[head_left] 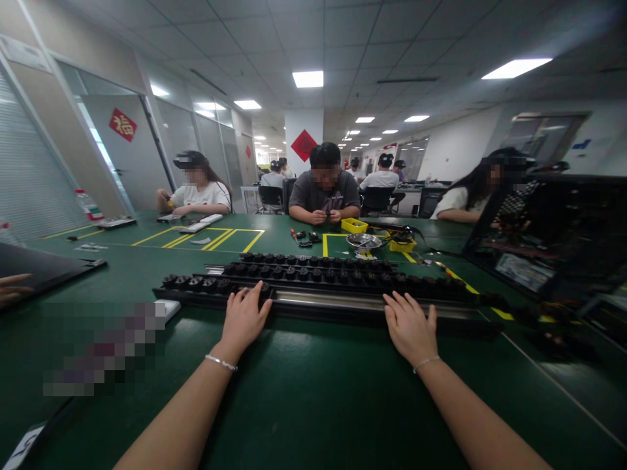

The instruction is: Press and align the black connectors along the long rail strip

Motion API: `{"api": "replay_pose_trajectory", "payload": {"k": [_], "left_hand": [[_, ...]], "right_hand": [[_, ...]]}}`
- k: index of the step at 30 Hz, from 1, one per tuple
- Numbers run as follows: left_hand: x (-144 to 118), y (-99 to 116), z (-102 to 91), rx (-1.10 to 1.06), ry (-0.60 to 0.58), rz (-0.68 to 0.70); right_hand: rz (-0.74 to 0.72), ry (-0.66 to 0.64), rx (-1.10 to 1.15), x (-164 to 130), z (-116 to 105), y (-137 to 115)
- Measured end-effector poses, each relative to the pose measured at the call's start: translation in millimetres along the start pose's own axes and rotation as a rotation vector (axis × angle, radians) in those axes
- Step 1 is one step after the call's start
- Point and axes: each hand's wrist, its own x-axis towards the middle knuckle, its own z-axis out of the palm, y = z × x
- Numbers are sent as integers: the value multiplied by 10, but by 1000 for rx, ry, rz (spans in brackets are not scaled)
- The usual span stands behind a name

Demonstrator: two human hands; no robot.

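Observation:
A long black strip housing (323, 301) with a bare metallic channel lies across the table in front of me. Several black socket modules (208, 282) sit in its left part. My left hand (245, 313) rests at the right end of those modules, fingers stretched out over the strip. Farther right, my right hand (411, 323) lies with spread fingertips at the housing's near edge. Neither hand is wrapped round anything. Just behind are more rows of black socket modules (313, 274), close against the housing.
Across the green table (313, 391) a person (324, 189) handles a small part. Beyond the rows stand a metal bowl (363, 243) and a yellow bin (354, 225). An open black computer case (543, 241) is at right. Another person's hand (14, 287) shows at left.

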Motion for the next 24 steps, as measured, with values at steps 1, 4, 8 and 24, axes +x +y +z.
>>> {"api": "replay_pose_trajectory", "payload": {"k": [1,4,8,24], "left_hand": [[1,1,-2,-1,-3,0],[2,4,-11,-6,-13,-3],[-1,13,-18,-14,-22,-7],[-40,87,-46,40,-29,13]], "right_hand": [[2,-4,3,1,0,1],[6,-12,17,5,7,5],[10,-2,35,4,10,5],[-5,34,21,6,49,23]]}}
